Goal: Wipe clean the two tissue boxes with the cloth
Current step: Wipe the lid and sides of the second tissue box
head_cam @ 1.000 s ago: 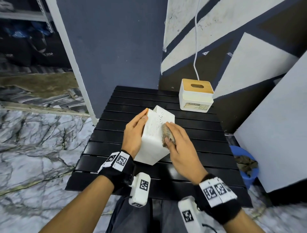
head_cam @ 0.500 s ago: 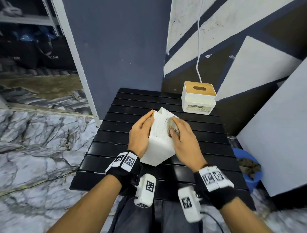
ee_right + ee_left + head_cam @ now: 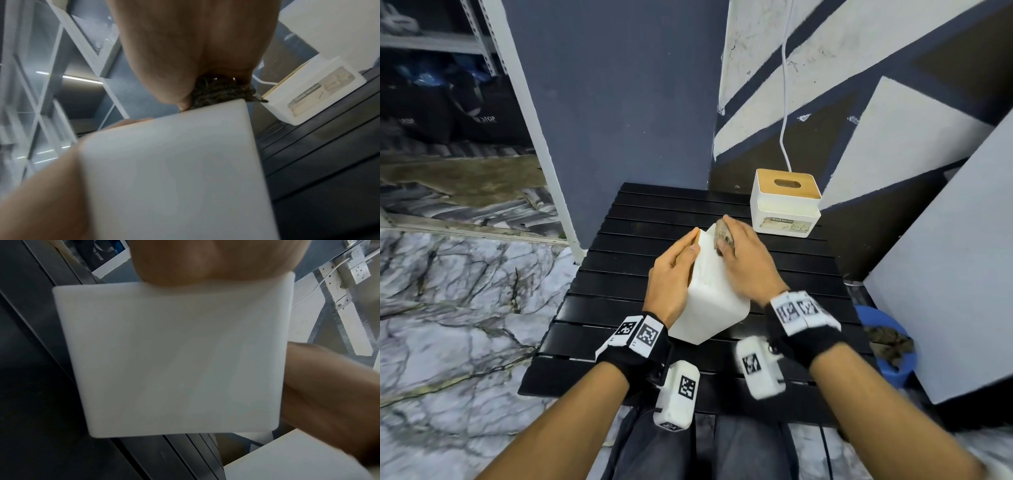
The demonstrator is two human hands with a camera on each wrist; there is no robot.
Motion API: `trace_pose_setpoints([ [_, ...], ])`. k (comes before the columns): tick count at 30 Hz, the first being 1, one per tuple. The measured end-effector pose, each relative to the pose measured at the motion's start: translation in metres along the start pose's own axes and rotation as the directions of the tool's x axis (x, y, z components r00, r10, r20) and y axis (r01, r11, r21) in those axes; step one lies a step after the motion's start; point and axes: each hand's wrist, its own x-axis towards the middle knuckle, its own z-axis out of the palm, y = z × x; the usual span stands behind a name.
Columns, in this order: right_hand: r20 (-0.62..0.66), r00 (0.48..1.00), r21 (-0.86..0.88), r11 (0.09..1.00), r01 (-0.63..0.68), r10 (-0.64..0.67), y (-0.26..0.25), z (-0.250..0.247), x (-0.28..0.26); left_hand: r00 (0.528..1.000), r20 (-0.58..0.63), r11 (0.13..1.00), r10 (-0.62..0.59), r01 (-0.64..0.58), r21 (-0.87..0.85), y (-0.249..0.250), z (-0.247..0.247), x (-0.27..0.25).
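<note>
Your left hand [image 3: 671,277] braces box [image 3: 709,294], fingers flat; right hand [image 3: 750,260] grips cloth [image 3: 721,233] at its 12 o'clock end. Second box [image 3: 784,209] at 1 o'clock.

Black slatted table [image 3: 619,301] on marble floor [image 3: 448,291].

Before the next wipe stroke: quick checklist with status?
1. Cloth held in right hand: ok.
2. Cloth touching near box: ok, at its far upper edge.
3. Left hand bracing near box: ok.
4. Near box flat on table: not ok, tilted.
5. Near box faces clean: cannot tell, blurred.
6. Far box wiped: cannot tell; no hand on it.
</note>
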Motion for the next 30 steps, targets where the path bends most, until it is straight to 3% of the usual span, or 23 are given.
trace_pose_setpoints([
  [5, 0.027, 0.999, 0.007, 1.000, -0.029, 0.028, 0.007, -0.003, 0.024, 0.999, -0.026, 1.000, 0.018, -0.018, 0.011, 0.001, 0.000, -0.001],
  [14, -0.068, 0.983, 0.052, 0.984, 0.173, -0.169, -0.010, 0.014, -0.087, 1.000, -0.009, 1.000, -0.010, 0.010, -0.018, -0.002, -0.005, -0.002],
  [18, -0.043, 0.992, 0.106, 0.987, 0.123, -0.119, -0.010, 0.006, -0.058, 1.000, 0.002, 1.000, 0.009, -0.009, 0.003, 0.000, -0.004, -0.002],
  [24, 0.039, 0.999, 0.046, 0.999, 0.007, -0.008, 0.001, -0.004, 0.022, 1.000, -0.020, 1.000, 0.000, 0.001, 0.014, 0.000, -0.004, -0.001],
  [30, -0.037, 0.997, 0.094, 0.993, 0.065, -0.062, 0.002, 0.004, -0.014, 0.999, -0.040, 1.000, 0.017, -0.017, 0.000, -0.002, -0.002, -0.002],
])
